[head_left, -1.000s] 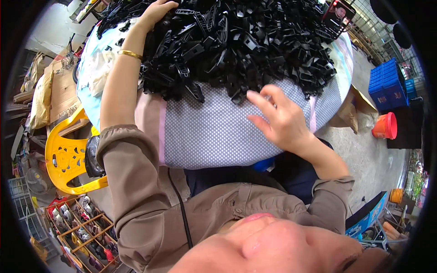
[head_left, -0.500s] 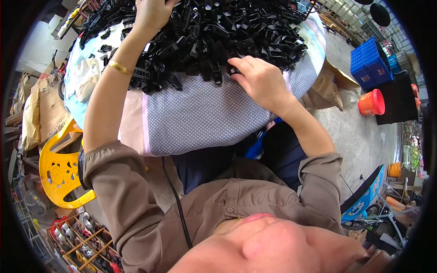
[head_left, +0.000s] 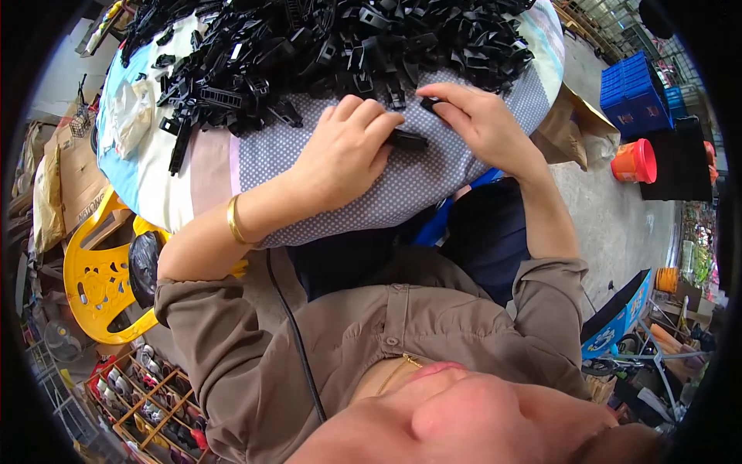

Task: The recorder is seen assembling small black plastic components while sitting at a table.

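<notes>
My left hand point(head_left: 352, 151) is closed on a black plastic piece point(head_left: 407, 140), long and narrow, whose free end sticks out to the right past my fingertips. To its right, my right hand point(head_left: 483, 124) pinches a smaller black part point(head_left: 430, 103) between thumb and forefinger; most of that part is hidden by the fingers. Both hands are over the near side of the table, a short gap between them. Just beyond lies a big heap of black plastic parts point(head_left: 309, 58), some shaped like slotted clips. The dotted grey cloth point(head_left: 309, 228) covers the table beneath.
A crumpled clear bag point(head_left: 130, 116) lies on the table's left side. Left of me stands a yellow plastic chair point(head_left: 97, 278) with a black bag on it. To the right are a brown paper sack point(head_left: 572, 127), a red bucket point(head_left: 635, 161) and a blue crate point(head_left: 634, 94).
My left hand has come back from the far heap to the near side of the table, now with a black piece in it. My right hand has shifted slightly right.
</notes>
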### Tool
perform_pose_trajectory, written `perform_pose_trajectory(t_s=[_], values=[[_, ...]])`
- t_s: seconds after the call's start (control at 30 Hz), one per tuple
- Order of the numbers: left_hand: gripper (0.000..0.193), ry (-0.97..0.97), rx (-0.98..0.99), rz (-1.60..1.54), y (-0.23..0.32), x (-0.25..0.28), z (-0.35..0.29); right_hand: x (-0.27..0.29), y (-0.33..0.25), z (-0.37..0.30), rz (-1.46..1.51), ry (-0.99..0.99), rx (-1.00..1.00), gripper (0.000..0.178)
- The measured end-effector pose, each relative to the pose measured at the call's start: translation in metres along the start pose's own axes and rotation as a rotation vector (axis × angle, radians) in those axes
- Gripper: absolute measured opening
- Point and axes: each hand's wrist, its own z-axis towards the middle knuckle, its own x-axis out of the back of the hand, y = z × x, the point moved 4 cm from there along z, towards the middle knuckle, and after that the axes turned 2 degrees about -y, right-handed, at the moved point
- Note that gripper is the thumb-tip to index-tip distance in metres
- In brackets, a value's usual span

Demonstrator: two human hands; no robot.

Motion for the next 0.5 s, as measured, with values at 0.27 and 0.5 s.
perform_pose_trajectory(t_s=[0.27, 0.5], values=[[0.023, -0.009, 0.204, -0.230, -0.017, 0.009, -0.008, 0.003, -0.008, -0.014, -0.062, -0.190, -0.205, 0.026], [0.022, -0.035, 0.202, -0.262, -0.013, 0.007, -0.005, 0.004, -0.011, -0.018, -0.177, 0.050, 0.029, 0.029]])
